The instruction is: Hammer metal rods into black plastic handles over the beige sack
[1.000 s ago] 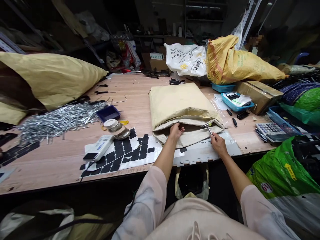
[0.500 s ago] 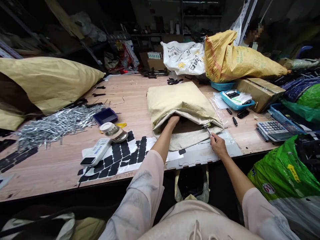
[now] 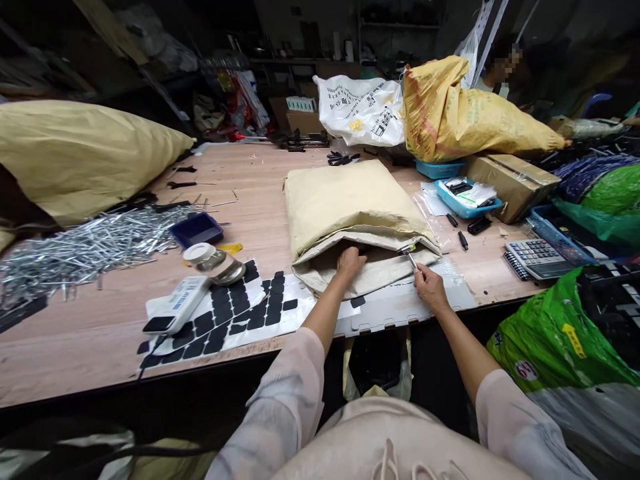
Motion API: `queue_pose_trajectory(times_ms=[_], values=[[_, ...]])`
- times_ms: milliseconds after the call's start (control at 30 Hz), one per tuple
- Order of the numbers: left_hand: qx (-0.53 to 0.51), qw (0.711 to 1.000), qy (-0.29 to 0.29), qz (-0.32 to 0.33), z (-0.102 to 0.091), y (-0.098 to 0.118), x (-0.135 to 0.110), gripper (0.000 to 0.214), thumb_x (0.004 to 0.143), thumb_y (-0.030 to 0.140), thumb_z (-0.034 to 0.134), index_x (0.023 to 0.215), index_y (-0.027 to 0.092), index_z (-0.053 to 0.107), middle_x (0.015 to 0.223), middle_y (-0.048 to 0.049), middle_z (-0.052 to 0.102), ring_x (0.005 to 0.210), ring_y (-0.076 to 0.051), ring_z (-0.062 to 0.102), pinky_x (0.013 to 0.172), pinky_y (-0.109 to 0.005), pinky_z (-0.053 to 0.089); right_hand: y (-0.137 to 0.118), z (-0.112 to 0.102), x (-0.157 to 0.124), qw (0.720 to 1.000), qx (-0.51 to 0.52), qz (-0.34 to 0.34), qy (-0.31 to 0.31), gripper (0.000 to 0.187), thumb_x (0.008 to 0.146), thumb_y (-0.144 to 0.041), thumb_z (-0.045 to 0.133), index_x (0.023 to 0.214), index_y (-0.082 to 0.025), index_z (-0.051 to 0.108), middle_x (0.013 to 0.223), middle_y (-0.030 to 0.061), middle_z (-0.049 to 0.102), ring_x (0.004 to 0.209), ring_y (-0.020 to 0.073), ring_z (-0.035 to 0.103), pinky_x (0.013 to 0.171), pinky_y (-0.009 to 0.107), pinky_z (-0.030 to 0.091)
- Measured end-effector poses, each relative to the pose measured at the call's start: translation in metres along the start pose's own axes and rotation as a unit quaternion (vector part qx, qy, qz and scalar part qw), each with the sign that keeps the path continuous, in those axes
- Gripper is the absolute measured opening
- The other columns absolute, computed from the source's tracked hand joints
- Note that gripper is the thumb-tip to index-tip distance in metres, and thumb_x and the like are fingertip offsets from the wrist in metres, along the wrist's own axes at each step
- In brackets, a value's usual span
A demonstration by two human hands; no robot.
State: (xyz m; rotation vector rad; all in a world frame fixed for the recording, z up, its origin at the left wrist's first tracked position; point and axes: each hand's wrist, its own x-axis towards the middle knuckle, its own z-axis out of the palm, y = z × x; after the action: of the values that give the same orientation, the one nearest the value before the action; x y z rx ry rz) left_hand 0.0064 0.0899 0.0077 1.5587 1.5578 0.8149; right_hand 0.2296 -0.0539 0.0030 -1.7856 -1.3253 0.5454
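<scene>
A tan woven sack (image 3: 350, 200) lies flat on the wooden table (image 3: 100, 333) with its open mouth toward me. My left hand (image 3: 350, 261) rests at the sack's mouth, fingers curled over the lower flap, their tips hidden in the opening. My right hand (image 3: 429, 288) is closed on a small metal tool (image 3: 409, 255) whose tip touches the right corner of the sack's mouth. A grey flat sheet (image 3: 400, 308) lies under the sack at the table's edge.
White sheets of black adhesive pads (image 3: 235, 310), a white handheld device (image 3: 175, 305) and a tape roll (image 3: 199, 253) lie left. A heap of metal rods (image 3: 85, 240), a big tan sack (image 3: 80, 157), a calculator (image 3: 536, 253), blue trays (image 3: 463, 197), a yellow sack (image 3: 470, 120) and a green bag (image 3: 560, 333) surround.
My left hand, which had reached deep into the sack's mouth half a second ago, has drawn back to the opening's edge. The right hand and its tool stayed at the right corner.
</scene>
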Motion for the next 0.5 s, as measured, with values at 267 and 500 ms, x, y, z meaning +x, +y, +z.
queue_pose_trajectory(times_ms=[267, 500], values=[[0.162, 0.969, -0.017, 0.188, 0.012, -0.013, -0.079, 0.023, 0.083, 0.030, 0.069, 0.105, 0.028, 0.076, 0.097, -0.0038, 0.066, 0.097, -0.023, 0.054, 0.090, -0.035, 0.040, -0.008, -0.005, -0.003, 1.000, 0.011, -0.003, -0.007, 0.052, 0.091, -0.049, 0.045, 0.117, -0.015, 0.073, 0.067, 0.0046, 0.067, 0.064, 0.0199, 0.060, 0.064, 0.029, 0.048], [0.137, 0.974, -0.032, 0.175, 0.013, -0.018, -0.072, 0.025, 0.081, 0.031, 0.073, 0.105, 0.028, 0.077, 0.096, -0.0031, 0.063, 0.098, -0.021, 0.055, 0.090, -0.034, 0.039, -0.024, 0.000, -0.028, 1.000, -0.012, -0.021, -0.004, 0.046, 0.089, -0.043, 0.052, 0.123, -0.020, 0.072, 0.088, 0.0072, 0.076, 0.082, 0.0235, 0.068, 0.078, 0.033, 0.052]])
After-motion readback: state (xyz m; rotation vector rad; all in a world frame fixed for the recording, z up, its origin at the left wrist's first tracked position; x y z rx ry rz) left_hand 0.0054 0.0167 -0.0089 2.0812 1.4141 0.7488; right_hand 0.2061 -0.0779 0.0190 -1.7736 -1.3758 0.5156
